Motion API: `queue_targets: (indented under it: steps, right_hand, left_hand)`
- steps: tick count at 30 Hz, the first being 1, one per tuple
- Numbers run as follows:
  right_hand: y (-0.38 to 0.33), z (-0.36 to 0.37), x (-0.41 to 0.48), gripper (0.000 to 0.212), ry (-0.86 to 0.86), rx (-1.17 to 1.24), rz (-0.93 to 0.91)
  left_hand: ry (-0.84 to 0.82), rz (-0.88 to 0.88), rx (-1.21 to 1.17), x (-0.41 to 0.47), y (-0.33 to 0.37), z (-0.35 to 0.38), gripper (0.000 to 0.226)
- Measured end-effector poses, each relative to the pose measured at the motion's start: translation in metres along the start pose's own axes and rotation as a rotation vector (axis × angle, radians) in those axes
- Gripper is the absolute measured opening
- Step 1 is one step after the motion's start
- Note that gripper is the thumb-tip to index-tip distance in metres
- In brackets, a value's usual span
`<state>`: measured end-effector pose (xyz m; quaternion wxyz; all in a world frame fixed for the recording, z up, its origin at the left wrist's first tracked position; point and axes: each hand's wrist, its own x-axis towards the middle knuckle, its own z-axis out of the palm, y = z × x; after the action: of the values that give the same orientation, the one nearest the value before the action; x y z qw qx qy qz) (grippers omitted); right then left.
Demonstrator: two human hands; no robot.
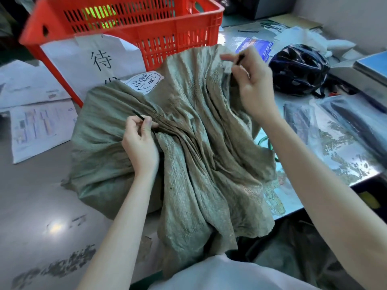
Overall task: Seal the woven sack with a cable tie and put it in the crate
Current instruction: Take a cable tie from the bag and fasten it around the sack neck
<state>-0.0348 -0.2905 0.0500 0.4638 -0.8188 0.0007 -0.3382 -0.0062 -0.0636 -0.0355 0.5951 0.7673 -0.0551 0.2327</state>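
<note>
— Far left we log printed sheets (pixel 41 126) on the grey surface; behind them the red crate (pixel 146 31), standing just past the sack.

— We note the woven sack (pixel 199 143) lies centre, outside the crate, neck bunched in folds; our left hand (pixel 140 143) pinches a black cable tie (pixel 138 116) end between thumb and curled forefinger, at the gathers.

— Our right hand (pixel 253 88) hangs over the sack's far edge, fingers curled, nipping another black tie end; blurred, so we cannot tell if it's the same tie; dark helmet (pixel 299 70) rightward.

sack (pixel 188 143) before crate (pixel 129 24) | helmet (pixel 299 70) right of sack | papers (pixel 39 126) left
</note>
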Motion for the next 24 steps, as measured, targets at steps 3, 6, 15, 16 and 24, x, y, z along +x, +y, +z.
queue_targets:
  steps: [3,6,15,16,24]
  right_hand:
    - [0.003,0.018,0.020,0.005,-0.217,0.114,-0.018]
    - [0.001,0.039,0.027,0.005,-0.382,0.223,0.039]
    - [0.020,0.074,0.014,0.018,-0.340,0.422,0.221]
    - [0.021,0.072,0.013,0.016,-0.335,0.465,0.245]
    - [0.014,0.066,0.003,0.015,-0.278,0.549,0.394]
  left_hand:
    - [0.004,0.003,-0.061,0.002,-0.001,0.004,0.010]
    - [-0.003,0.055,-0.089,0.005,0.003,0.008,0.009]
    - [-0.107,0.022,-0.170,0.017,0.010,0.034,0.014]
    - [-0.115,0.015,-0.193,0.018,0.011,0.037,0.013]
    - [-0.238,0.153,-0.164,0.030,0.030,0.055,0.019]
